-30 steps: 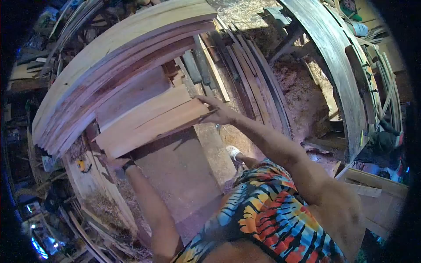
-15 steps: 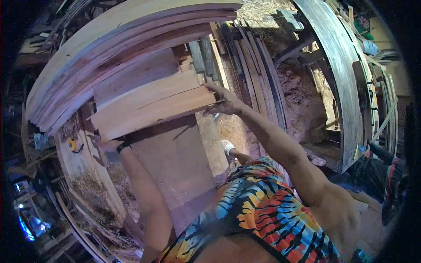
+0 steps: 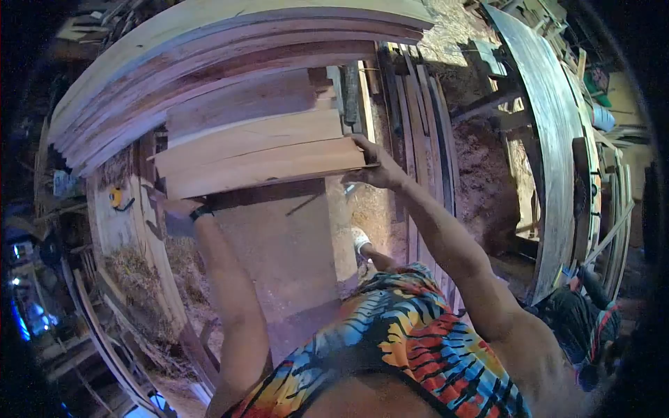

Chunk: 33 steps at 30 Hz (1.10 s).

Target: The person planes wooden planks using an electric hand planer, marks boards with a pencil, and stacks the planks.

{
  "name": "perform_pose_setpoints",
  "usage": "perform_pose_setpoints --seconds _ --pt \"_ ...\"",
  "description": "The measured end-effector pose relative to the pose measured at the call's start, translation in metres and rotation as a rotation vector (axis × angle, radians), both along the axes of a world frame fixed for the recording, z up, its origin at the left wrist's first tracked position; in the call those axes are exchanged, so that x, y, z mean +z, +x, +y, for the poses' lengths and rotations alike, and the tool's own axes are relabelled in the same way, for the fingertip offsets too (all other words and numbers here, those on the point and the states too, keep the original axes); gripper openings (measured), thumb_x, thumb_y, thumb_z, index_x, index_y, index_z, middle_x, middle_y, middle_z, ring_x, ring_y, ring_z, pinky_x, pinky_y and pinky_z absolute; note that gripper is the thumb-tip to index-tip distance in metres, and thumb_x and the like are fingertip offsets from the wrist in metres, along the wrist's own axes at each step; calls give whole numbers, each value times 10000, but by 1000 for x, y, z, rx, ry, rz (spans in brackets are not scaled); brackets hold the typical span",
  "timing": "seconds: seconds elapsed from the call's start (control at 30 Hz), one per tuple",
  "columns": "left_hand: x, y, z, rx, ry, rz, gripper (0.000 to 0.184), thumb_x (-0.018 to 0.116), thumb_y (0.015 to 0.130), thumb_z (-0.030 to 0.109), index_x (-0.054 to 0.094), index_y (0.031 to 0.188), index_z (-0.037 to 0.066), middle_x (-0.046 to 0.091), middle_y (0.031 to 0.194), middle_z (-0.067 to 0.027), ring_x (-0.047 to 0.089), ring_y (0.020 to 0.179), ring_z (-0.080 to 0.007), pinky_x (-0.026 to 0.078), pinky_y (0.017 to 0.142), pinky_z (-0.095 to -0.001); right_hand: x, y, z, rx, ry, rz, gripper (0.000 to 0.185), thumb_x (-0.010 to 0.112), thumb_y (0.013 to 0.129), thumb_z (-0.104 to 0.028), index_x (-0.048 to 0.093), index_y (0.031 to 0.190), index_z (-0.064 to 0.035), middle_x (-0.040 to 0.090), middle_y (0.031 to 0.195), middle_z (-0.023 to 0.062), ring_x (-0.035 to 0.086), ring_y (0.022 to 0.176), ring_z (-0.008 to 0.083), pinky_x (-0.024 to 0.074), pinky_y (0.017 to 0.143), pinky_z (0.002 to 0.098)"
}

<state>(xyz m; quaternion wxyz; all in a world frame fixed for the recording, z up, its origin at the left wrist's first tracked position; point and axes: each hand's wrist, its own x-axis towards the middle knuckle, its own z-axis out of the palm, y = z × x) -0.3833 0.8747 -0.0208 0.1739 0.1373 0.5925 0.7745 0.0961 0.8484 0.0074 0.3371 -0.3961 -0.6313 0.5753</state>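
Observation:
Two pale boards lie side by side over a flat brown panel (image 3: 279, 240). My right hand (image 3: 376, 166) is closed on the right end of the nearer board (image 3: 272, 167), thumb on top and fingers at its edge. At the left end of that same board is my left hand (image 3: 174, 203), gripping its corner, with some fingers hidden under the wood. The farther board (image 3: 258, 132) touches the nearer one along a thin dark seam.
Behind the boards rises a curved-looking stack of long planks (image 3: 244, 35). A yellow tape measure (image 3: 117, 198) sits on a plank at left. To the right stands a long grey board (image 3: 540, 104). Another person (image 3: 575, 317) is at lower right.
The view has shifted, and the boards now appear more level and farther right. Both hands keep their hold on the nearer board. The other person shows more fully at lower right.

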Motion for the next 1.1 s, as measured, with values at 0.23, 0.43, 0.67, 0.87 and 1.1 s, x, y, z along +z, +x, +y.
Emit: perform_pose_setpoints --seconds 0.23,0.43,0.67,0.87,1.1 --pt "-3 0 -3 127 -133 210 658 336 1050 503 399 1475 4 437 1489 -213 507 1295 -364 424 1098 -494 -12 8 8 56 15 74 986 902 683 -56 347 1498 -79 540 1393 95 541 1252 195 475 1044 378" --pt "-10 -10 -4 -198 152 -251 778 372 998 630 449 1421 -19 511 1409 -238 548 1241 -365 437 1078 -489 -22 9 7 15 53 -46 899 906 696 -109 421 1452 -60 617 1269 97 602 1155 194 521 965 361" --pt "15 17 -2 47 59 -84 742 454 986 596 484 1397 -21 552 1380 -198 566 1211 -340 443 1042 -455 -12 6 6 -10 22 -16 806 882 704 -44 473 1398 -34 649 1201 70 614 1105 159 535 942 346" --pt "7 17 6 110 22 -19 717 467 987 575 492 1399 -12 564 1372 -182 569 1206 -317 451 1018 -447 -2 3 6 -18 100 -91 778 879 725 -80 480 1390 -11 656 1179 69 620 1072 142 547 914 324" --pt "-6 -5 1 135 -15 79 689 481 989 550 501 1400 -2 578 1361 -163 572 1200 -290 460 989 -437 -41 12 11 -100 -99 51 812 863 757 -87 419 1431 10 644 1171 113 637 1043 188 567 872 340"
